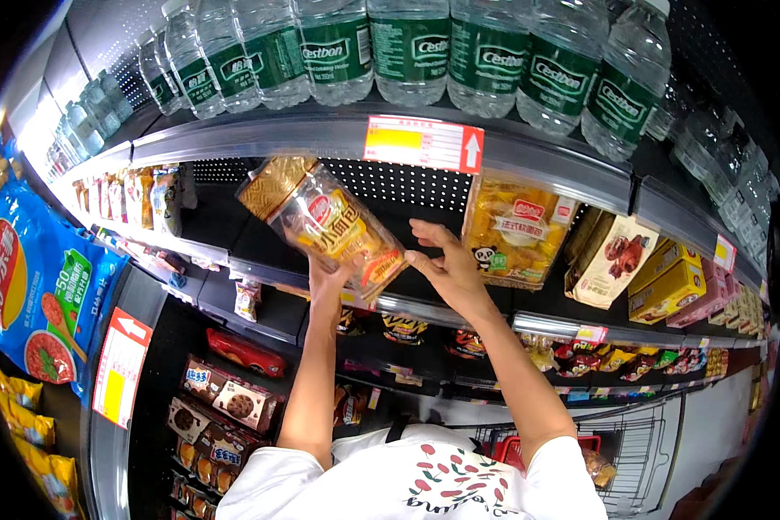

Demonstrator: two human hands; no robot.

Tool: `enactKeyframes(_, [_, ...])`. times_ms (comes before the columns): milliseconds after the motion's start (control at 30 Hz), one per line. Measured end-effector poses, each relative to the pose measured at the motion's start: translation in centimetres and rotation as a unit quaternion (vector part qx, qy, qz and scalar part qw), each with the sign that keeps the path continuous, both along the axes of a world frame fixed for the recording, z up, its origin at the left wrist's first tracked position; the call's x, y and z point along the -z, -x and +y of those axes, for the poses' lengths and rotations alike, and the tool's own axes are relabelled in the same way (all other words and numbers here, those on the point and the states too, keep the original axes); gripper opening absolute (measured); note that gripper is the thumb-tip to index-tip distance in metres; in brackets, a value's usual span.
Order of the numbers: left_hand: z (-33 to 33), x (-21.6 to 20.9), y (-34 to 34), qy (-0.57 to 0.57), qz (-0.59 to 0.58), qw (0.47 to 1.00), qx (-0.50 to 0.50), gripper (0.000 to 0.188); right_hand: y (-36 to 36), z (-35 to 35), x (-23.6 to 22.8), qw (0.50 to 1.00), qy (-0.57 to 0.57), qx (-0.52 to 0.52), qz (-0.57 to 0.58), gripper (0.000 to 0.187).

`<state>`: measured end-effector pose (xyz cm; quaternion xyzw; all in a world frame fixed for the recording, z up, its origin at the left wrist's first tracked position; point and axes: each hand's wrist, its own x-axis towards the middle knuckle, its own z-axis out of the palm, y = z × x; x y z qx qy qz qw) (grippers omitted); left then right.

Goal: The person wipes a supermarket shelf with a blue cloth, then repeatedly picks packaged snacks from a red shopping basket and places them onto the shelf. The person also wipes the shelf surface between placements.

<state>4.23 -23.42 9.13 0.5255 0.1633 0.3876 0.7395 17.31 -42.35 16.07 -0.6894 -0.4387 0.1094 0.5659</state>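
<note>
A clear bag of small bread loaves (334, 227) with a gold patterned top hangs tilted in front of the middle shelf, its top toward the upper left. My left hand (328, 282) grips it from below near its lower end, and some of those fingers are hidden behind the bag. My right hand (449, 264) is at the bag's right lower edge, fingers stretched apart, the thumb at or against the wrapper. Just beyond the right hand, a larger yellow bread pack (518, 230) with a panda picture stands on the same shelf.
Green-labelled water bottles (412, 56) line the upper shelf above my hands. A price card (425, 143) sits on its edge. Blue chip bags (35, 277) are at the left, cookie boxes (234, 403) low left, yellow boxes (667, 282) at right. A red basket (510, 451) shows behind my shirt.
</note>
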Motion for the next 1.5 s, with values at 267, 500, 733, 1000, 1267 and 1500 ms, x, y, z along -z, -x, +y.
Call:
enactKeyframes(267, [10.4, 0.1, -3.1, -0.020, 0.002, 0.999, 0.037, 0.067, -4.2, 10.2, 4.9, 0.995, 0.094, 0.004, 0.011, 0.067])
enactKeyframes(500, [18.6, 0.2, -1.9, -0.049, -0.001, 0.997, 0.063, 0.066, -5.0, 20.0, 9.4, 0.966, 0.110, -0.121, 0.202, 0.079])
enactKeyframes(733, [26.7, 1.2, 1.2, -0.064, 0.028, 0.995, 0.075, 0.057, -2.4, 30.0, 12.5, 0.919, 0.056, -0.222, 0.321, 0.081])
enactKeyframes(1000, [33.0, 0.0, 4.4, -0.037, 0.069, 0.997, -0.024, 0.049, 1.2, 38.6, 17.2, 0.892, -0.075, -0.276, 0.350, 0.075])
enactKeyframes(1267, [41.9, 3.1, 6.0, -0.347, 0.259, 0.875, -0.215, 0.056, 4.0, 42.6, 15.1, 0.833, -0.139, -0.304, 0.442, 0.074])
enactKeyframes(1500, [44.7, 5.0, 6.4, -0.422, 0.393, 0.763, -0.292, 0.058, 4.6, 44.7, 16.2, 0.741, -0.209, -0.363, 0.524, 0.072])
